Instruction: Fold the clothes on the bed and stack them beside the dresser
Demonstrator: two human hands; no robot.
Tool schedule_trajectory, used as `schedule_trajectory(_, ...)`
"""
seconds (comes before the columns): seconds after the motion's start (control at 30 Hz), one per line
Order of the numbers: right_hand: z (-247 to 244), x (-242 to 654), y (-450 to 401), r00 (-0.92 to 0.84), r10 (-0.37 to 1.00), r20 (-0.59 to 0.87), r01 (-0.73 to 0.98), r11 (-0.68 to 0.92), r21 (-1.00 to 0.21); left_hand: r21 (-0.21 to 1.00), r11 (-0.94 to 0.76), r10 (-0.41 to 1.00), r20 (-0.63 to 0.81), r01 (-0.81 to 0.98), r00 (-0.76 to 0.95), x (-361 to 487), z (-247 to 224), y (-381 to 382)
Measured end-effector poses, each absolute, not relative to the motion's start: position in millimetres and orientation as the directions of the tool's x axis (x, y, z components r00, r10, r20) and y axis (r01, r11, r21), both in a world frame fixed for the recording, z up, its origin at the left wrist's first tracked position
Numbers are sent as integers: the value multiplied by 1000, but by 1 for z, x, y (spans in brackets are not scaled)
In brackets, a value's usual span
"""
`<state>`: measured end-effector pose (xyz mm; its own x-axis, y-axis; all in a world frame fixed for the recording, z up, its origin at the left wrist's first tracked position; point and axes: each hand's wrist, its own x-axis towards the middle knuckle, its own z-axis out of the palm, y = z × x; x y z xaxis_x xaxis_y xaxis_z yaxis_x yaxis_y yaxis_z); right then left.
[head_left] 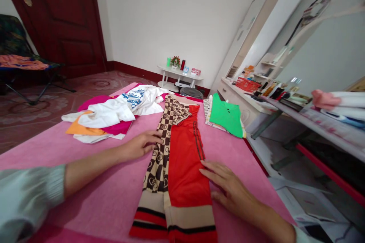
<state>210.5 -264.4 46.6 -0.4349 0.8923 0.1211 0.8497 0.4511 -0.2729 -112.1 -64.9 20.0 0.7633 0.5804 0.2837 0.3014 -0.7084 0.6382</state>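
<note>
A pair of trousers [186, 159] lies flat on the pink bedspread [108, 197], its waist away from me and its cuffs near me. One leg is brown-and-cream checked, the other red, with beige, black and red bands at the cuffs. My left hand [144, 144] rests with fingers apart on the checked leg's outer edge. Against the red leg's outer edge lies my right hand [228, 188], fingers spread and touching the cloth. Neither hand grips anything.
Loose white, orange and magenta clothes [114, 114] lie at the back left. A green garment [226, 114] tops a folded stack at the back right. Beyond are a small white table [181, 71], a cluttered dresser [242, 93] and a folding chair [23, 60].
</note>
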Motion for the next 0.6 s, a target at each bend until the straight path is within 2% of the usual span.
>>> schedule_trajectory(0.17,42,177,-271,-509,855,98,777,506,-375,587,-787,353,181,187,918,-137,54,-133)
schedule_trajectory(0.27,43,162,-272,-540,835,100,746,531,-402,576,-805,279,155,143,948,-138,69,-157)
schedule_trajectory(0.43,51,170,-268,-548,833,79,750,531,-394,563,-813,293,180,146,939,-145,61,-162)
schedule_trajectory(0.6,48,179,-257,-510,860,25,795,482,-368,491,-841,357,188,227,915,-137,50,-156)
